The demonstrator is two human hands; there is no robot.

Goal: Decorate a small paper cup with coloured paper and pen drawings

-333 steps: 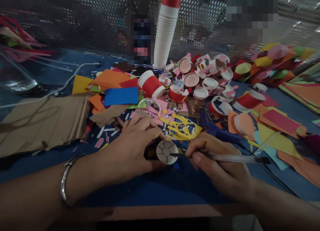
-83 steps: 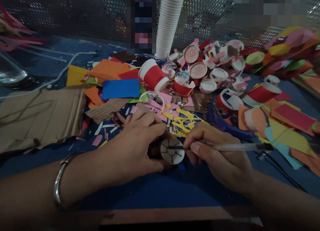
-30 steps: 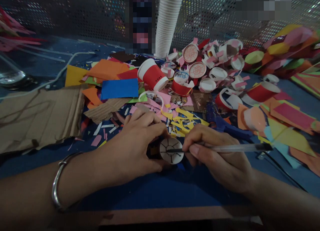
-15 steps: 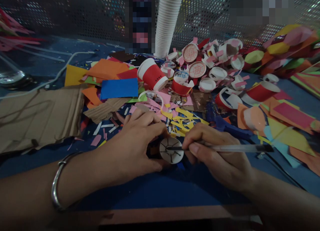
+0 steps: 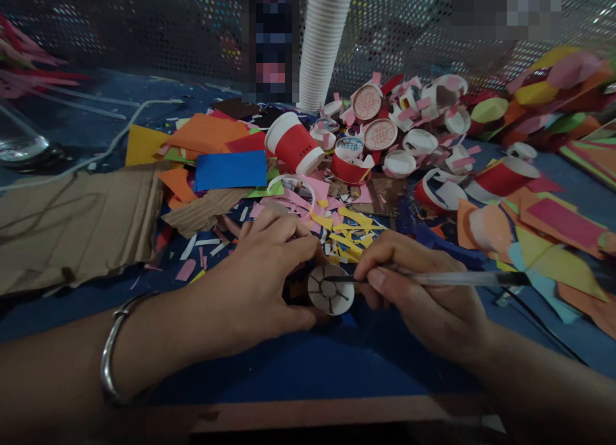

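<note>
My left hand (image 5: pixel 257 278) is wrapped round a small paper cup (image 5: pixel 331 290) lying on its side near the table's front, its round white bottom facing me with dark lines drawn on it. My right hand (image 5: pixel 423 297) pinches a clear pen (image 5: pixel 462 278). The pen's tip touches the cup bottom near its upper middle. A metal bangle (image 5: pixel 110 349) sits on my left wrist.
Coloured paper scraps (image 5: pixel 346 233) lie just behind my hands. A red cup (image 5: pixel 293 143) on its side, several cut cup bottoms (image 5: pixel 385 134) and a tall white cup stack (image 5: pixel 322 44) stand farther back. Brown cardboard (image 5: pixel 77 224) lies left. Paper pieces (image 5: pixel 553 233) cover the right side.
More lines have appeared on the cup bottom since the earliest frame. In the last second the pen tip shifted slightly up; my left hand keeps its grip.
</note>
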